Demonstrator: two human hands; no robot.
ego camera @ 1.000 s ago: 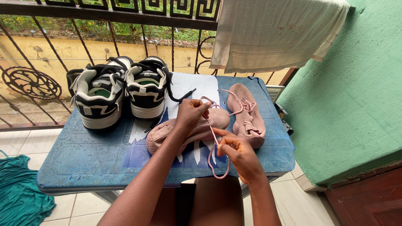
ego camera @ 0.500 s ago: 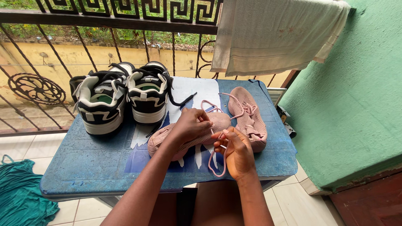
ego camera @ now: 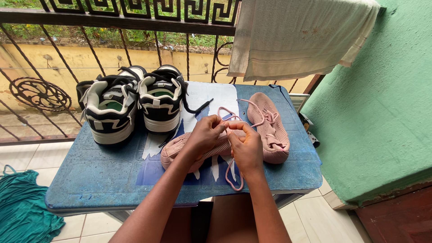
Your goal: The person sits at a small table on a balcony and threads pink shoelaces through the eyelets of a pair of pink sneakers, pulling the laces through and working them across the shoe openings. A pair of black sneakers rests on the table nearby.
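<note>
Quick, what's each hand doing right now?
Left hand: closed, pinching the pink lace over the pink shoe.
Right hand: closed, pinching the same lace.

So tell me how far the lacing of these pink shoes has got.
The far pink shoe already looks laced. In hand: the left hand and right hand meet over the near pink shoe, working its pink lace, which hangs in a loose loop. Left: finishing that lace.

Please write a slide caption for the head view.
Both hands, left hand and right hand, grip the pink lace over a pink mesh sneaker on a blue table.
</note>
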